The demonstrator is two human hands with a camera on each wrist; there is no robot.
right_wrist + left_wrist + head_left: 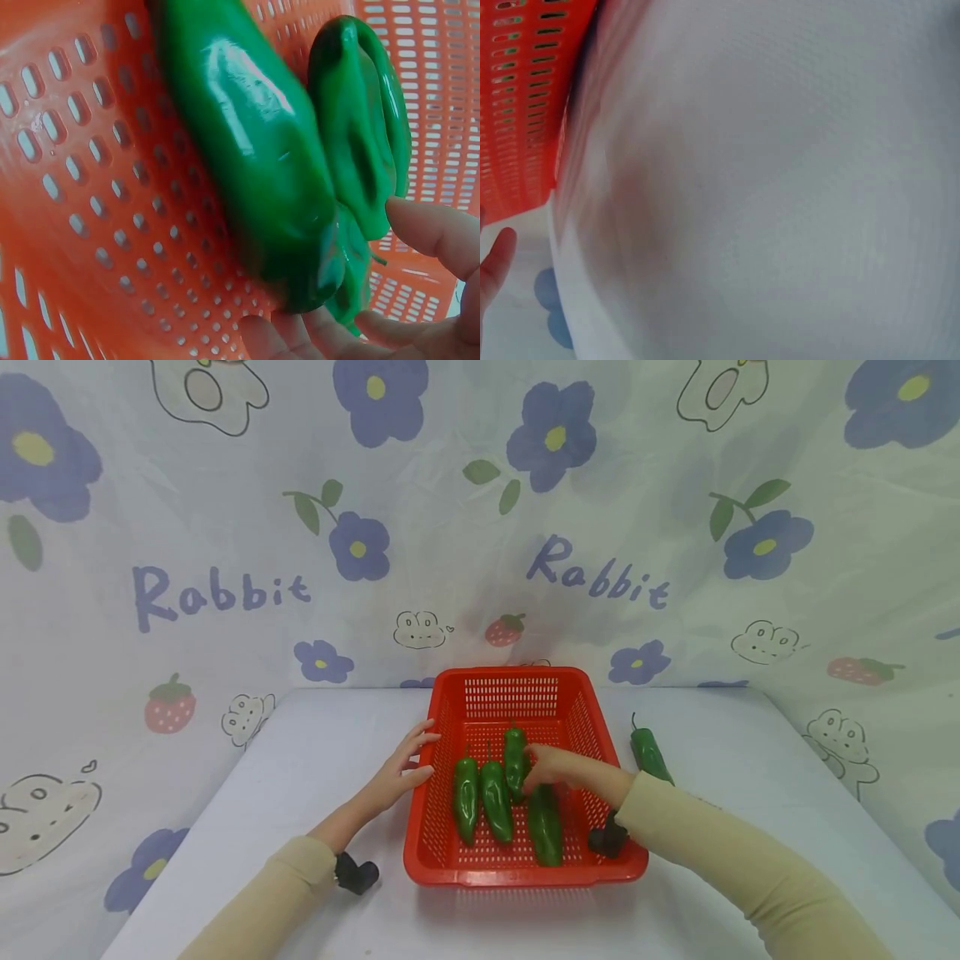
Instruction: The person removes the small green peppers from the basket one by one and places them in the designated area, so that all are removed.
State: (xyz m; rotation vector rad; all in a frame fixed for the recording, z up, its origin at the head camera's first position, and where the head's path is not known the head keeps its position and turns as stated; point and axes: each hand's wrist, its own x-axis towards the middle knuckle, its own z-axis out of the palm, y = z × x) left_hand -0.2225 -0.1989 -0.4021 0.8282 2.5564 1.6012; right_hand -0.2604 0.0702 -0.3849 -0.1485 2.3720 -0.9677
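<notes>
The red plastic basket (525, 878) holds several long green peppers. My left hand (397, 772) is by its left wall, fingers spread, fingertips at the rim; only a fingertip or two shows in the left wrist view. Inside the basket, my right hand (551, 767) hovers at the upper end of the nearest pepper (545, 831), beside the farther pepper (515, 758). In the right wrist view, its thumb and fingers (431, 232) are spread apart around the peppers' ends, with no firm grip visible. Two more peppers, the left one (466, 797) and the middle one (496, 800), lie side by side.
Another green pepper (649, 752) lies on the white table (330, 727) right of the basket, partly hidden by the right sleeve (720, 835). A patterned curtain (465, 552) hangs behind and around the table. Dark wrist cameras sit on both wrists.
</notes>
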